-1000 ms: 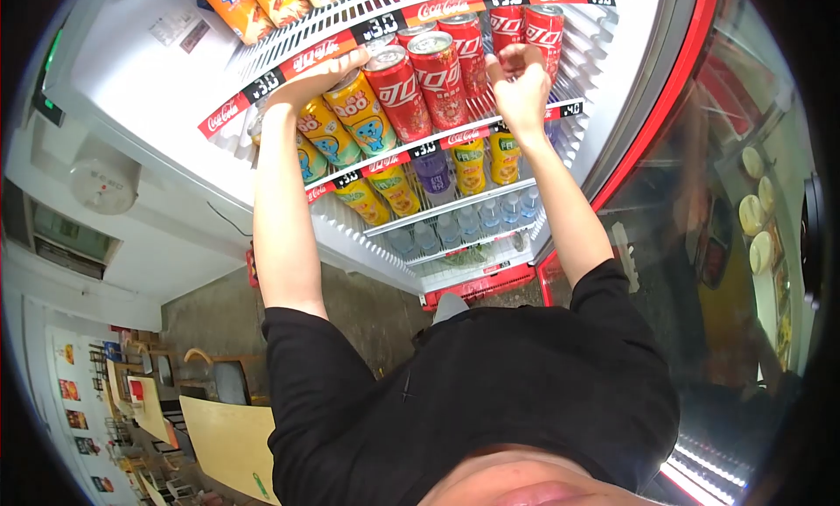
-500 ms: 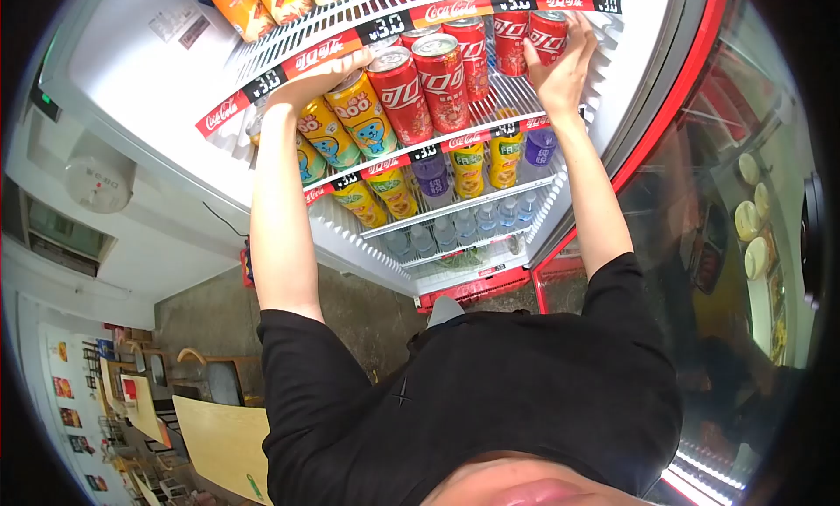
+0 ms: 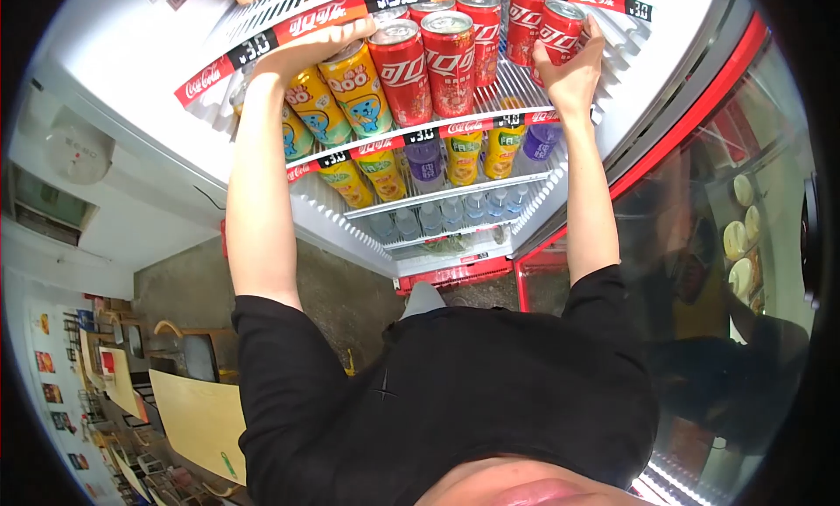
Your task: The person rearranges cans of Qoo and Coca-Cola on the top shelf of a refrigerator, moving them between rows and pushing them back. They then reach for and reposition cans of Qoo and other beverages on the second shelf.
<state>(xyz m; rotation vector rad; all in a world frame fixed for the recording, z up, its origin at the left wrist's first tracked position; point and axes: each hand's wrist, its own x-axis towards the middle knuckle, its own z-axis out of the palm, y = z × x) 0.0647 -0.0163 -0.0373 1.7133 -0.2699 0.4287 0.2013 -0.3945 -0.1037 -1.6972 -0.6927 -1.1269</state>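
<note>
On the upper fridge shelf, my right hand (image 3: 573, 79) has its thumb and fingers around a red can (image 3: 561, 31) at the right end. Another red can (image 3: 524, 31) stands just left of it. My left hand (image 3: 319, 46) reaches over the tops of the yellow cans (image 3: 354, 90), fingers stretched towards the rear of the front red can (image 3: 400, 73); its fingertips are partly hidden by the price strip and cans. A second front red can (image 3: 450, 64) stands upright beside that one, with more red cans behind.
Lower shelves hold yellow bottles (image 3: 464, 158), purple-labelled bottles (image 3: 425, 165) and clear water bottles (image 3: 430, 217). A price strip (image 3: 350, 14) crosses above my hands. The open glass door (image 3: 665, 243) is at right. Tables (image 3: 197, 418) and chairs stand at lower left.
The view has shifted, bringing the shelf's cans higher in the frame. The red can at my right hand looks slightly larger, with my thumb across its lower front. My left hand stays over the yellow cans.
</note>
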